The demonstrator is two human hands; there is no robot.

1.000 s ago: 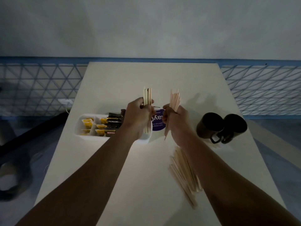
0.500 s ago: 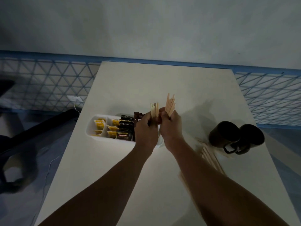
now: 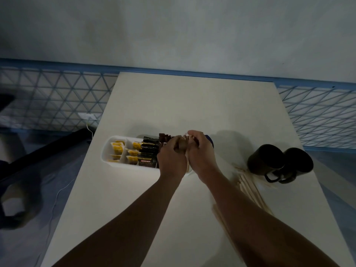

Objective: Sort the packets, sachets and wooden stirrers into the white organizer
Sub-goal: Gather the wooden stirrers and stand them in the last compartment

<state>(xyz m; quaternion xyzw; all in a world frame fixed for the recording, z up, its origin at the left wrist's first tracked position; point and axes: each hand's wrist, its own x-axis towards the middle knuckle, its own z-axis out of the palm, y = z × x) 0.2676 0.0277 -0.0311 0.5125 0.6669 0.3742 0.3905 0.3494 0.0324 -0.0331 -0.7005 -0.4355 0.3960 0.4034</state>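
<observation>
The white organizer (image 3: 105,151) lies left of centre on the table. Its left compartments hold yellow sachets (image 3: 117,149), then come black coffee packets (image 3: 147,157) and brown sachets (image 3: 163,137). My left hand (image 3: 170,158) and my right hand (image 3: 200,151) are pressed together over the organizer's right end, both closed on a bundle of wooden stirrers (image 3: 187,164); only a thin strip of it shows between them. A loose pile of stirrers (image 3: 250,187) lies on the table beside my right forearm. A purple packet (image 3: 210,142) peeks out behind my right hand.
Two black mugs (image 3: 279,162) stand side by side at the right, just past the loose stirrers. The white table (image 3: 192,105) ends at a blue mesh railing at the back. A cable and dark furniture sit on the floor to the left.
Both hands have come together and dropped from above the organizer down onto its right end. The stirrers that stuck up from each fist are now hidden between the hands.
</observation>
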